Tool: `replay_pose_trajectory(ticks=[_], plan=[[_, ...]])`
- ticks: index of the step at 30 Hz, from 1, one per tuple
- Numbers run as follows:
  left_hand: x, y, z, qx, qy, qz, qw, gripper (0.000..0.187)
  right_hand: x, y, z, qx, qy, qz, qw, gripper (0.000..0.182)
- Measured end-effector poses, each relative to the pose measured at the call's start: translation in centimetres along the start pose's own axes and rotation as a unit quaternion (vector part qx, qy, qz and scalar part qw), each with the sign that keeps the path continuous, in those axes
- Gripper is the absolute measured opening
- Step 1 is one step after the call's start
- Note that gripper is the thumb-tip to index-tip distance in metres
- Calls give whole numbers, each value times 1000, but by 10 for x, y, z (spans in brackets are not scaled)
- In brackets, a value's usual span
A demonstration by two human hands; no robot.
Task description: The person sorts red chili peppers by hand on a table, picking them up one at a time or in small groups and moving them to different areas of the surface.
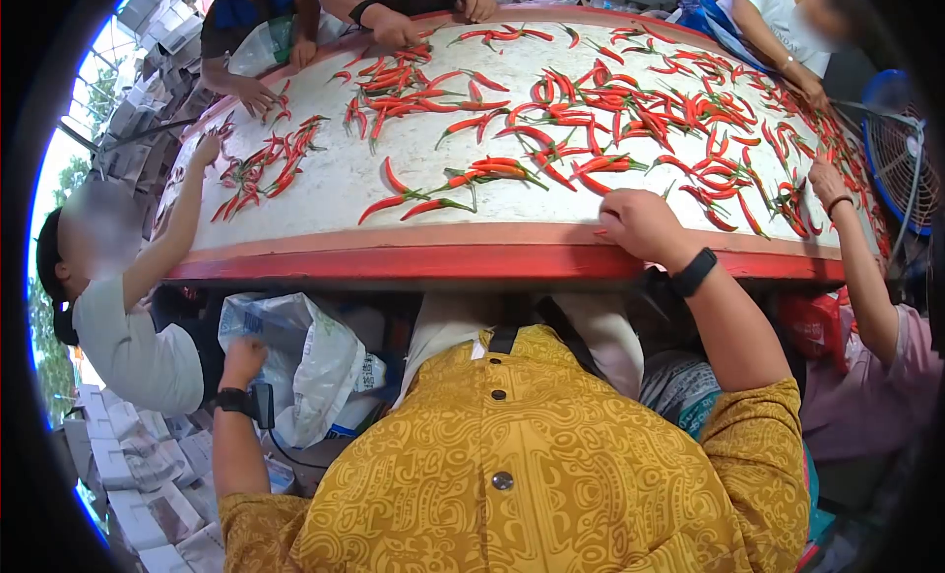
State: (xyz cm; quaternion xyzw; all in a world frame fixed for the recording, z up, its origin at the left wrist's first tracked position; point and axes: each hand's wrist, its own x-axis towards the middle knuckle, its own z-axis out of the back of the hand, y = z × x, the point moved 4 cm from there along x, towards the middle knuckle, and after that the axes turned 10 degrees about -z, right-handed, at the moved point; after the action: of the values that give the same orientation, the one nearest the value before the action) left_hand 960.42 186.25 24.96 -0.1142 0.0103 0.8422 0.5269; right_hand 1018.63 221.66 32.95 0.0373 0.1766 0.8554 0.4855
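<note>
Red chili peppers [507,167] with green stems lie scattered over the white tabletop [325,204] before me. Above the table's near edge, my right hand [645,226] is closed, its fingers curled down. A small red tip shows beneath the fingers, apparently a chili pepper held in them; the rest is hidden. Another chili pepper [589,182] lies just beyond its knuckles. Down at the left, below table height, my left hand [244,360] is closed on the rim of a white plastic bag [320,361]. The bag hangs with its mouth partly open; what it holds cannot be made out.
A red-edged rim [423,263] runs along the table's near side. Other people's hands [396,31] work among the peppers at the far side, left and right. A blue fan [898,150] stands at the right. White boxes [128,455] are stacked at the left.
</note>
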Motion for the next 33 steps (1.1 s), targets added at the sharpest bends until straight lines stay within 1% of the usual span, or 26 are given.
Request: replay_pose_trajectory(ticks=[1, 2, 3, 4, 5, 6, 7, 8, 9, 10, 11, 12, 13, 14, 16, 23, 25, 28, 29, 32, 33], plan=[[5, -30, 22, 24, -18, -10, 1000, 26, -3, -12, -2, 1, -47, 31, 998, 17], [11, -71, 46, -1, -44, -50, 998, 23, -6, -22, -3, 4, -46, 34, 998, 17], [17, -117, 68, -25, -70, -91, 993, 21, -8, -28, -2, -6, -74, 42, 996, 16], [19, -167, 83, -125, -111, -147, 975, 22, -11, -35, -2, -17, -102, 49, 993, 15], [23, -212, 93, -224, -150, -200, 942, 22, -15, -40, -5, -2, -189, 102, 977, 15], [34, -245, 90, -229, -145, -237, 933, 25, -17, -42, -10, 0, -188, 106, 976, 15], [40, -293, 95, -214, -122, -270, 931, 26, -22, -44, -10, 12, -225, 119, 967, 15], [49, -331, 91, -198, -138, -310, 920, 26, -27, -45, -10, 25, -262, 131, 956, 15], [69, -356, 77, -210, -105, -316, 919, 29, -29, -49, -10, 40, -256, 149, 954, 13], [89, -381, 67, -166, -127, -325, 922, 31, -32, -55, -8, 42, -257, 153, 953, 13], [105, -403, 55, -122, -149, -333, 923, 33, -35, -63, -6, 56, -247, 138, 957, 13], [117, -419, 43, -87, -157, -315, 932, 34, -38, -71, -4, 70, -238, 125, 961, 13], [128, -432, 37, -50, -170, -298, 938, 35, -40, -76, -1, 66, -237, 124, 961, 13], [139, -441, 32, -55, -151, -249, 955, 33, -43, -79, 2, 60, -243, 126, 960, 12], [156, -444, 27, -81, -162, -203, 962, 26, -47, -89, 4, 69, -236, 124, 961, 12], [143, -443, 29, -23, -206, -202, 957, 24, -57, -124, 16, 84, -242, 137, 957, 10], [145, -438, 33, -44, -130, -151, 979, 20, -60, -133, 20, 82, -242, 140, 956, 10], [154, -435, 32, -23, -118, -128, 984, 16, -67, -145, 27, 76, -230, 146, 959, 11], [156, -436, 29, 15, -94, -134, 986, 17, -69, -149, 30, 73, -222, 151, 960, 12], [139, -449, 31, 45, -112, -106, 987, 22, -76, -162, 42, 99, -215, 137, 962, 14], [143, -444, 22, 47, -117, -119, 985, 26, -78, -166, 47, 108, -205, 129, 964, 16]])
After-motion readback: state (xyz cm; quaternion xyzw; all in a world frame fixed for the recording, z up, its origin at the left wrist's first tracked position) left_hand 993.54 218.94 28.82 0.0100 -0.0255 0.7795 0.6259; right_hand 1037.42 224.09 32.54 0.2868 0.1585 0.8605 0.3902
